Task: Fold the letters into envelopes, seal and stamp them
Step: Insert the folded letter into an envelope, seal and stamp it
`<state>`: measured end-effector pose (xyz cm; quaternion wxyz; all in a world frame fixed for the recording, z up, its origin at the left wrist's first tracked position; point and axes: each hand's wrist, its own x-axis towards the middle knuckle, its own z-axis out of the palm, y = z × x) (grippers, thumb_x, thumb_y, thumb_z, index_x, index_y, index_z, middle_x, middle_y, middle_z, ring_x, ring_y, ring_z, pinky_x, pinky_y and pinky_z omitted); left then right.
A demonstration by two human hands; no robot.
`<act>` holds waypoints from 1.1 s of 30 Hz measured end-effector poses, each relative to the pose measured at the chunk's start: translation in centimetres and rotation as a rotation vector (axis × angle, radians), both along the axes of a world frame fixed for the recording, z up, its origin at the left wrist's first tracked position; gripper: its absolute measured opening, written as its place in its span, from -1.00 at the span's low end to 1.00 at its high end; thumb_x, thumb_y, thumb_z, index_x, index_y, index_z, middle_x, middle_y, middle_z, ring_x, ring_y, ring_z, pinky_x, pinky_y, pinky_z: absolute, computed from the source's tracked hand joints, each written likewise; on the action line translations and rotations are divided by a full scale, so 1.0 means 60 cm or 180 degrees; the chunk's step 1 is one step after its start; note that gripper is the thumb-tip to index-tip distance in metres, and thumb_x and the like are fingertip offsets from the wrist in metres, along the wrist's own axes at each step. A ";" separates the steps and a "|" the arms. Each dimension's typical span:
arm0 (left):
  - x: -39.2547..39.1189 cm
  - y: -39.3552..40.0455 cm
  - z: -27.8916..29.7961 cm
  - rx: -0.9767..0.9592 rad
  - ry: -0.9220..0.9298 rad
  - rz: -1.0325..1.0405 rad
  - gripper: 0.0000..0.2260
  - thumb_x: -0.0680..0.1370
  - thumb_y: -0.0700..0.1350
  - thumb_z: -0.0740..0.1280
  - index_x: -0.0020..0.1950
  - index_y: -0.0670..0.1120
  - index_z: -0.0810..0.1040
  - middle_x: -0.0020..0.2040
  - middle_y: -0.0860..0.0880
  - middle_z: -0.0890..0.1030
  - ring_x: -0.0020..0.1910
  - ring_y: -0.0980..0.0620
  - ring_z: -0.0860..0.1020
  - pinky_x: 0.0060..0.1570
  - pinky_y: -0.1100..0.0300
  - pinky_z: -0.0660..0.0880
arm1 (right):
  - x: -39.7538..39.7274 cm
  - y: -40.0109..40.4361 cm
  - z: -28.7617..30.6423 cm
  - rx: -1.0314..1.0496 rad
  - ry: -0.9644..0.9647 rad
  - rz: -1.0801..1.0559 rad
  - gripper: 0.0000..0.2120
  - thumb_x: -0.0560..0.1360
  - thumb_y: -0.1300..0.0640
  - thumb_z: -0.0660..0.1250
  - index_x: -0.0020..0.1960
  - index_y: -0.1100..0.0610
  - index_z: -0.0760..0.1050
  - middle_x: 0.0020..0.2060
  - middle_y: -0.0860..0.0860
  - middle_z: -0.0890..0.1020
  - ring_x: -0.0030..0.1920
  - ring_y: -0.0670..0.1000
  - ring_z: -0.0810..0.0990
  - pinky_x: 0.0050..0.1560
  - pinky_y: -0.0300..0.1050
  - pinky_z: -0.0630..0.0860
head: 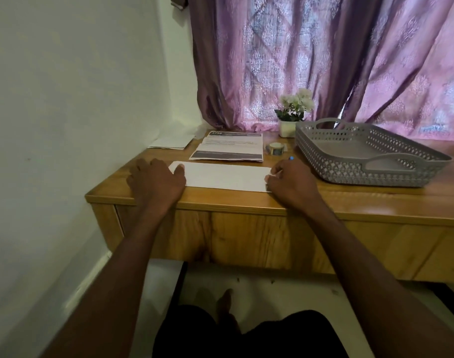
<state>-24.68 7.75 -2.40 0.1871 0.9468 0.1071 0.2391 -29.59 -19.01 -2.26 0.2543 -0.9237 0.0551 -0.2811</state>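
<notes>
Desk (246, 205): hands (156, 182) flat on letter (223, 175)

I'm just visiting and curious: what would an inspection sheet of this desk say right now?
Surface: wooden desk, against a white wall.
Job's things: white folded sheet at the front edge; printed letter behind it; white envelopes at the back left; roll of stickers.
Clutter: grey basket, flower pot, blue-tipped pen.
Hands: left hand rests on the sheet's left end; right hand pinches its right end.
Cables: nothing seen.
Surroundings: purple curtain behind the desk.
</notes>
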 end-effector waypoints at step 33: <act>0.048 -0.026 0.120 -0.5923 -0.1323 -0.2201 -0.61 0.54 -0.24 0.47 0.36 -0.26 0.58 0.25 -0.20 0.68 0.23 -0.15 0.66 0.09 0.00 0.67 | 0.067 -0.025 0.183 0.0166 -0.0745 0.1163 -0.87 0.47 0.14 0.53 0.01 0.11 0.75 -0.17 -0.01 0.75 -0.20 -0.09 0.67 -0.09 -0.16 0.55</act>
